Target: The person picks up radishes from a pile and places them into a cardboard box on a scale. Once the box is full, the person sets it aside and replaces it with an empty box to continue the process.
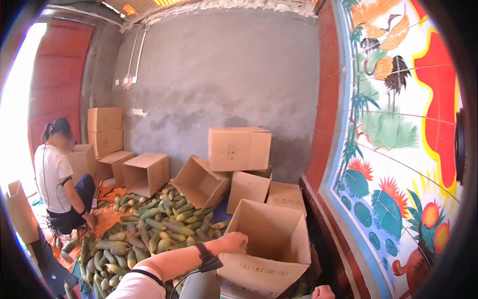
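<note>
An open cardboard box [264, 276] stands in front of me, its upper side facing me and its inside bare. My left hand [234, 242] is closed over the box's near left rim, with the fingertips curled inside. A dark band circles that wrist. At the bottom edge of the view, right of the box, my right hand [323, 292] shows only in part. Its fingers are curled, and whatever they may hold is hidden. Left of the box spreads a large heap of green radishes [174, 227], close beside my left forearm.
Several more cartons stand along the grey wall, including a closed one [239, 149] stacked on others and an open one [201, 182] lying tilted. A person in a white shirt [52, 167] crouches at the left by the heap's orange sheet [107, 199]. A painted tile wall [383, 149] borders the right.
</note>
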A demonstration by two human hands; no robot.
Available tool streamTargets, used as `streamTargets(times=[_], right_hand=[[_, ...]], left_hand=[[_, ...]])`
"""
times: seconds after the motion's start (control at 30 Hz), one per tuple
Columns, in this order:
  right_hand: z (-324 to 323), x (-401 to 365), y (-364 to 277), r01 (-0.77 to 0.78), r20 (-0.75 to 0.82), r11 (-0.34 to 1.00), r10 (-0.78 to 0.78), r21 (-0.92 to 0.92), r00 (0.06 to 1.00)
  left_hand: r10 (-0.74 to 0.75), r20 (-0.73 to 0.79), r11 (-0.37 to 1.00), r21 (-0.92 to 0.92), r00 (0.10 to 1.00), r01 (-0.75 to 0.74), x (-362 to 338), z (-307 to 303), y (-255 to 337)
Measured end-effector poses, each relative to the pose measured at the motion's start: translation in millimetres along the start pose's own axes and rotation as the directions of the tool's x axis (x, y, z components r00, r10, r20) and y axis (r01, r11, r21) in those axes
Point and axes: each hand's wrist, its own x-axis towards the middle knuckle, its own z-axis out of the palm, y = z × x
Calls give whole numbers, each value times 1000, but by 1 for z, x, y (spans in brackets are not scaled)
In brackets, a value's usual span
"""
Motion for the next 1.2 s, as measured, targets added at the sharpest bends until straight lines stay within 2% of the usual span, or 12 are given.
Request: streamTargets(times=[0.13,0.27,0.47,0.53,0.6,0.73,0.8,0.9,0.93,1.03,1.13,1.2], right_hand=[[-2,-1,-2,35,-32,999,-35,11,999],[-3,-2,-4,40,-33,999,-40,-4,999],[-2,0,-7,26,0,998,-26,-61,1000],[-3,1,-7,24,19,997,-22,-69,1000],[5,2,-1,28,53,997,-24,-71,998],[18,2,20,86,24,995,-85,-56,996],[18,3,19,76,-3,997,-76,-25,997],[20,1,26,13,22,1000,-13,-20,1000],[18,1,26,46,14,998,-46,-35,999],[15,2,21,81,24,994,-80,-71,997],[14,4,19,63,66,993,-56,-103,996],[15,4,24,73,76,991,-65,-109,995]], left_hand=[[-99,136,994,-29,986,104,8,3,-5],[-47,269,997,-41,962,61,11,5,-11],[-43,286,999,-2,957,46,10,-1,-2],[29,298,994,89,954,-58,22,23,-19],[113,201,991,-89,973,-97,17,24,-23],[58,-54,976,-208,997,-68,-2,8,2],[10,-73,965,-261,997,-29,-17,3,10],[68,-468,932,-286,881,-223,-48,-15,22],[92,-630,938,-204,771,-279,-57,-17,16],[-141,-693,952,-290,707,-95,-97,-25,-15],[-424,-583,897,-377,693,231,-145,6,-89],[-641,-373,757,-450,671,473,-185,44,-143]])
